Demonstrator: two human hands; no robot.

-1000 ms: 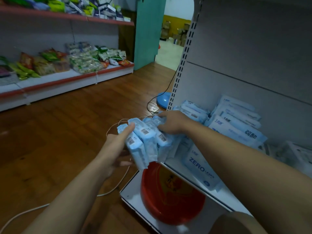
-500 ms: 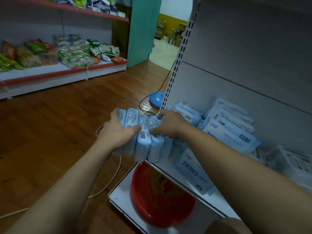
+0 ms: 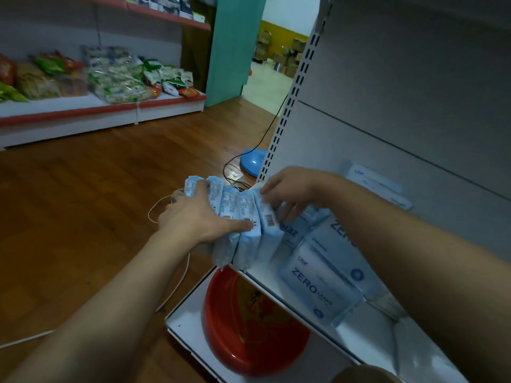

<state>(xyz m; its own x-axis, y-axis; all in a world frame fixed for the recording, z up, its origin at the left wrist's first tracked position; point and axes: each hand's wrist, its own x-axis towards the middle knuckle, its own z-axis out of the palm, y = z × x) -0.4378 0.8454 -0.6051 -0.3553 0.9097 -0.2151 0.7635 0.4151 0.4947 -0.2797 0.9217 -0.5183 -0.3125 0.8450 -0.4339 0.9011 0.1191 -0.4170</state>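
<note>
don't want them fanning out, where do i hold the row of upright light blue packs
Press the row of light blue plastic packs from both outer ends, as the left hand and right hand do: separate packs standing on edge.

Small print on blue packs (image 3: 243,217) illegible; red basin (image 3: 249,341) half under shelf (image 3: 265,277)

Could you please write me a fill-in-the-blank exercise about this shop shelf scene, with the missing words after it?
The left hand and the right hand grip a row of upright plastic packs, coloured light ____.
The round plastic basin on the lower white shelf is ____.
The large flat pack beside the row bears the word ____.
The brown floor has ____ planks.
Missing words: blue; red; ZERO; wooden.
</note>
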